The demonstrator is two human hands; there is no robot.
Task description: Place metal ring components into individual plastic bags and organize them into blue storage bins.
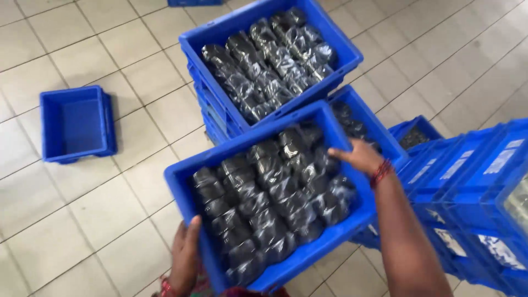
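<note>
Pale floor tiles (110,66) carry blue crates. Both hands grip the near crate (286,269), packed with dark shiny packets (269,192): left hand (184,256) closed on its 7 o'clock corner, right hand (360,155) curled over the 2 o'clock rim. At 12 o'clock a stacked crate (220,36) holds like packets. An empty crate (77,124) sits at 9 o'clock; more crates (473,165) stand at 3 o'clock.
</note>
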